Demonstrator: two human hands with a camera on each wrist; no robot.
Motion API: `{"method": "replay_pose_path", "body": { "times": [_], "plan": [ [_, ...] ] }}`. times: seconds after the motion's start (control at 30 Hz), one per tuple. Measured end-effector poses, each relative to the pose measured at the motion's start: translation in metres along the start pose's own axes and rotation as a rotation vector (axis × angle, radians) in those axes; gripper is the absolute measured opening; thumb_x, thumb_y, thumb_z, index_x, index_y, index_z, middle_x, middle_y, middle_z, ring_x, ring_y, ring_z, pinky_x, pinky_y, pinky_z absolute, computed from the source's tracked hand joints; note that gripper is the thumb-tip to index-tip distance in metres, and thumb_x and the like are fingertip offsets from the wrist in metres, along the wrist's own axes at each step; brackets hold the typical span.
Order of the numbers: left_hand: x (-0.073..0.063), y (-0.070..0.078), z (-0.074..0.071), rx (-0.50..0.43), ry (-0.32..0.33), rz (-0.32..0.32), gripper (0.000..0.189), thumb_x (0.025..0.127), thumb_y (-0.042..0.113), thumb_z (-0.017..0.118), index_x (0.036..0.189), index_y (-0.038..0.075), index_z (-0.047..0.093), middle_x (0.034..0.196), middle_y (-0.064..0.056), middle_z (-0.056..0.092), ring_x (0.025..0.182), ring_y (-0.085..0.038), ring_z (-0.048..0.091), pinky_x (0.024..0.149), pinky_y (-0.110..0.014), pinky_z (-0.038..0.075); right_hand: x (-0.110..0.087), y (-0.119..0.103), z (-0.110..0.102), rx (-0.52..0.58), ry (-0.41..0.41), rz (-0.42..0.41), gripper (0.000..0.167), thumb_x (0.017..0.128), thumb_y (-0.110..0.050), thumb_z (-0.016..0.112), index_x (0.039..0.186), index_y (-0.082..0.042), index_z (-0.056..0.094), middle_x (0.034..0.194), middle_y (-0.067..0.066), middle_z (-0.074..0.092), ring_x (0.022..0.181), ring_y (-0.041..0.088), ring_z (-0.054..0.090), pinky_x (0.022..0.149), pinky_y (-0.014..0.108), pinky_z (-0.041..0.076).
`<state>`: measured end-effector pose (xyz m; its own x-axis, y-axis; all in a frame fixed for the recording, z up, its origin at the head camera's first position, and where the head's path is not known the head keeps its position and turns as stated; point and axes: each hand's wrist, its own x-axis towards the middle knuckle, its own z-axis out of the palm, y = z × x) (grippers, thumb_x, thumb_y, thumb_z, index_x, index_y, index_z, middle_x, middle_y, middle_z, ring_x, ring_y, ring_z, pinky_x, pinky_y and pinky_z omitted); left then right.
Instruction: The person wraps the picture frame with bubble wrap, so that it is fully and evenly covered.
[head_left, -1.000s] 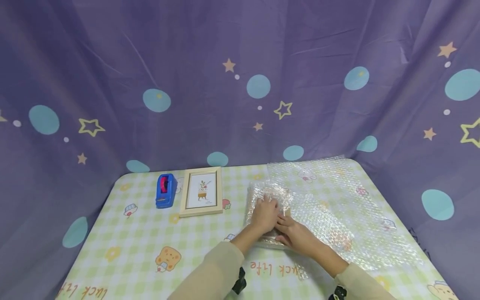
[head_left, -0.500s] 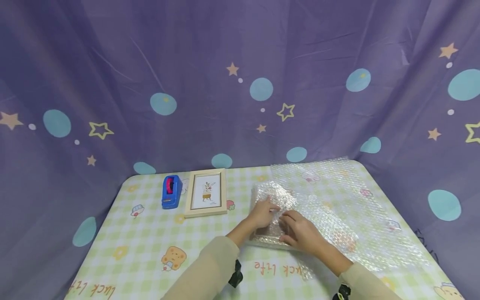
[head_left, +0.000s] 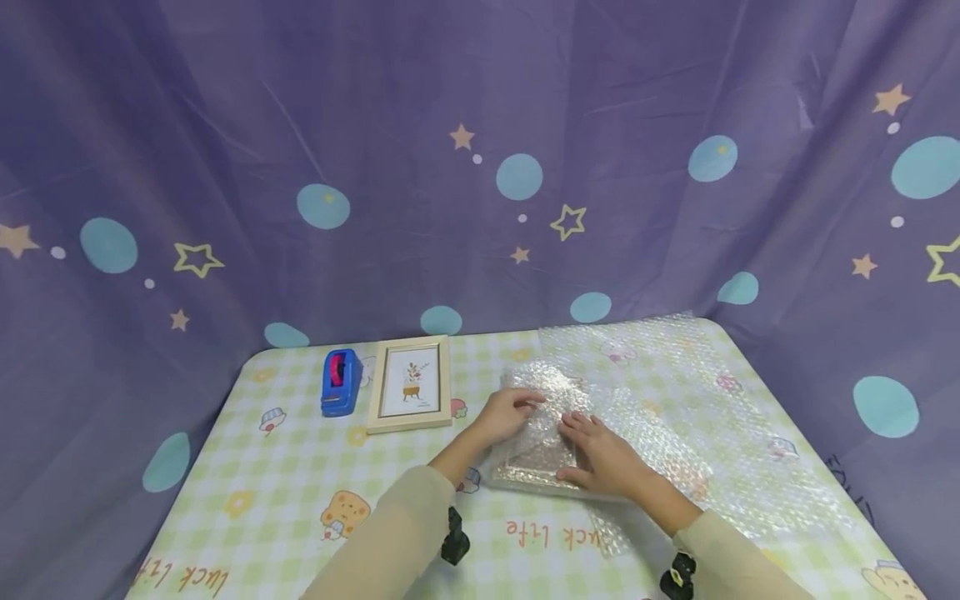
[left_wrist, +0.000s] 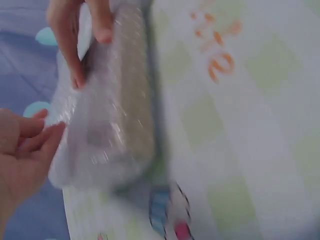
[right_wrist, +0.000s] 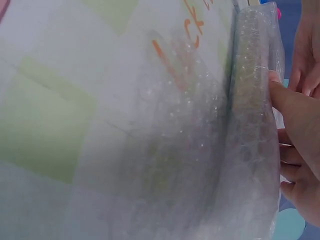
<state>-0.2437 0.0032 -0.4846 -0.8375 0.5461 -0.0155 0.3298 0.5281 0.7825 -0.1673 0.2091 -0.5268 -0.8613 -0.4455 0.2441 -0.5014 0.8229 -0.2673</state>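
Observation:
A flat rectangular package in clear bubble wrap lies in front of me, a light tan edge showing through the layers. My right hand rests on its right part with the fingers spread and the thumb towards the near edge. At its upper left side is my left hand, fingers loosely bent with the tips at the wrap. In the left wrist view that left hand sits beside the wrapped side, and I cannot tell whether it touches. The right wrist view shows my right thumb and fingers along the package's top.
Loose bubble wrap spreads from the package over the table's right side. A light wooden picture frame and a blue tape dispenser with a pink core stand at the back left of the checked tablecloth. A purple curtain hangs behind.
My left hand has moved off the middle of the package to its left edge. The right hand has flattened on the wrap, staying about where it was.

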Motion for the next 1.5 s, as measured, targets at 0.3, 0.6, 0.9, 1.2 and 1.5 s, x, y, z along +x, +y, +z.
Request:
{"method": "replay_pose_path", "body": {
  "times": [0.3,0.6,0.9,1.2,1.5],
  "plan": [
    [-0.037,-0.033,-0.016,0.320,0.038,0.197,0.030,0.097,0.013,0.053,0.126,0.008,0.061,0.141,-0.015,0.053,0.130,-0.031,0.051,0.111,-0.045,0.042,0.002,-0.002,-0.005,-0.009,-0.021,0.027,0.077,0.080,-0.051,0.070,0.136,-0.002,0.051,0.145,0.020,0.047,0.135,0.041,0.043,0.113,0.055,0.035],
    [-0.073,-0.035,-0.017,0.128,0.094,0.122,0.026,0.086,0.016,0.070,0.104,-0.002,0.068,0.090,-0.009,0.068,0.078,-0.015,0.063,0.068,-0.018,0.055,0.002,-0.002,-0.009,0.005,-0.025,0.031,0.075,0.080,-0.050,0.070,0.135,-0.002,0.052,0.145,0.020,0.046,0.136,0.041,0.042,0.113,0.055,0.035],
    [-0.087,-0.027,-0.008,0.221,0.118,0.145,0.029,0.076,-0.001,0.071,0.104,-0.006,0.067,0.081,-0.006,0.062,0.070,-0.010,0.056,0.061,-0.015,0.050,-0.001,-0.001,-0.002,0.019,-0.002,0.024,0.076,0.080,-0.050,0.070,0.135,-0.002,0.052,0.145,0.021,0.047,0.136,0.040,0.043,0.113,0.054,0.034],
    [-0.106,-0.009,0.024,0.731,0.178,0.238,0.031,0.078,0.003,0.071,0.107,-0.005,0.067,0.096,-0.010,0.063,0.087,-0.017,0.062,0.072,-0.015,0.057,-0.005,0.002,0.003,0.042,0.026,0.023,0.078,0.078,-0.050,0.072,0.135,-0.002,0.052,0.146,0.019,0.046,0.137,0.039,0.042,0.111,0.053,0.037],
    [-0.110,0.003,0.035,0.993,0.097,0.178,0.044,0.086,0.031,0.067,0.110,-0.006,0.064,0.098,-0.007,0.058,0.088,-0.014,0.053,0.082,-0.021,0.053,-0.008,0.001,0.006,0.039,0.058,0.008,0.078,0.077,-0.051,0.073,0.134,-0.002,0.053,0.146,0.019,0.047,0.137,0.038,0.043,0.110,0.052,0.039]
  ]
}}
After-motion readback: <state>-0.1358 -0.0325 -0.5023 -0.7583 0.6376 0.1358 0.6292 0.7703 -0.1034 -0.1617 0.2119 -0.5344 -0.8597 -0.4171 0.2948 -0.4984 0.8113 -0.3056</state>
